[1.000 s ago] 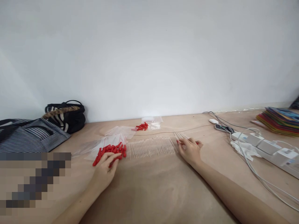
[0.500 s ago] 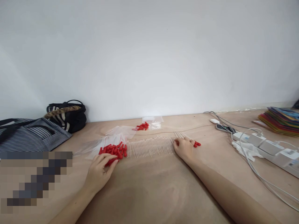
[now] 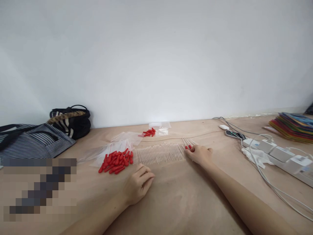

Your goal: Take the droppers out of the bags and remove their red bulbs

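A row of thin clear tubes (image 3: 158, 153) lies side by side on the wooden table (image 3: 171, 202). Left of it is a loose pile of red caps (image 3: 116, 161) on clear plastic bags (image 3: 107, 150). My left hand (image 3: 138, 184) rests on the table just in front of the row's left end, with its fingers curled under; what they hold, if anything, is hidden. My right hand (image 3: 200, 154) lies at the row's right end, fingers pinched on a red cap (image 3: 189, 147) beside a few loose tubes (image 3: 188, 141).
A second small bag with red caps (image 3: 149, 132) lies further back. Striped bags (image 3: 36, 140) sit at the left. At the right are a power strip with chargers and white cables (image 3: 276, 153), a phone (image 3: 234, 134) and a stack of coloured sheets (image 3: 292, 125).
My left hand has left the red cap pile and moved right and nearer to me, closing its fingers. My right hand has shifted slightly at the row's right end, now covering the red caps there.
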Available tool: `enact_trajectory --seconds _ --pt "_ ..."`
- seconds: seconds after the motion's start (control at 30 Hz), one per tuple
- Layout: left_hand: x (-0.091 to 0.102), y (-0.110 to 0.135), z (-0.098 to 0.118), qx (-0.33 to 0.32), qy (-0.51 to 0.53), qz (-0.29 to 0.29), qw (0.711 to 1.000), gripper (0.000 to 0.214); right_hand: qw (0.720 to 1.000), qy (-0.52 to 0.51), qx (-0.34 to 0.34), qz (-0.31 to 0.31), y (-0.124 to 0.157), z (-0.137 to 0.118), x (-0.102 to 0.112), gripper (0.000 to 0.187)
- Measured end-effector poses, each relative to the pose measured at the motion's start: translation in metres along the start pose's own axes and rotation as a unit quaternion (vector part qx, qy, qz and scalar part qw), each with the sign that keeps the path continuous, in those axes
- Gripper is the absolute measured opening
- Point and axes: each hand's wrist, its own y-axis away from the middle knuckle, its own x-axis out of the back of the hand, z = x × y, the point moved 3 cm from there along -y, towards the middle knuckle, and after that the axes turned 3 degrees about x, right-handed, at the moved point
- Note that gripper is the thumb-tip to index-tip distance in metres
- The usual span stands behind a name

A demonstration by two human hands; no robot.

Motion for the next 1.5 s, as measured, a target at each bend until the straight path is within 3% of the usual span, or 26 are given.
enact_trajectory --seconds 0.13,0.23,0.37,0.53,0.8,0.9,1.0,1.1,1.17,1.3,1.37,1.43,1.5 --pt "-0.011 -0.004 0.0 0.001 0.023 -0.021 1.0 0.018 0.999 0.004 0.02 -0.039 0.006 0.0 0.002 0.036" --pt "-0.012 -0.004 0.0 0.006 0.03 -0.022 0.999 0.018 0.997 -0.017 0.06 -0.045 0.01 -0.001 0.001 0.025" --pt "-0.012 -0.003 0.0 0.009 0.033 -0.029 0.999 0.017 0.997 -0.026 0.073 -0.015 0.01 -0.007 -0.004 0.025" --pt "-0.012 -0.005 0.0 0.008 0.028 -0.035 0.999 0.018 0.998 -0.005 0.03 0.059 0.002 -0.006 -0.005 0.031" --pt "-0.013 -0.004 0.0 0.017 0.047 -0.033 0.998 0.016 0.998 -0.003 0.027 0.052 -0.001 -0.01 -0.005 0.031" --pt "-0.014 -0.004 -0.004 0.05 0.072 -0.042 0.995 0.018 0.995 -0.06 0.046 0.071 0.012 -0.019 0.001 0.033" --pt "-0.016 -0.008 -0.007 0.112 0.102 -0.042 0.987 0.021 0.967 -0.193 0.126 0.105 0.04 -0.037 0.002 0.033" --pt "-0.022 -0.017 -0.008 0.199 0.162 -0.055 0.965 0.024 0.939 -0.26 0.205 0.089 0.071 -0.061 -0.006 0.032" --pt "-0.028 -0.023 -0.008 0.245 0.231 -0.065 0.939 0.027 0.926 -0.271 0.252 0.072 0.086 -0.075 -0.011 0.03" --pt "-0.038 -0.027 -0.006 0.276 0.321 -0.073 0.903 0.033 0.908 -0.246 0.332 0.072 0.096 -0.086 -0.018 0.032" --pt "-0.039 -0.024 -0.007 0.291 0.338 -0.056 0.893 0.03 0.896 -0.227 0.358 0.134 0.093 -0.082 -0.015 0.03" --pt "-0.038 -0.021 -0.007 0.305 0.339 -0.047 0.889 0.025 0.871 -0.196 0.384 0.234 0.089 -0.074 -0.008 0.024" --pt "-0.035 -0.02 -0.005 0.299 0.298 -0.057 0.905 0.02 0.837 -0.147 0.423 0.313 0.086 -0.066 -0.002 0.018"
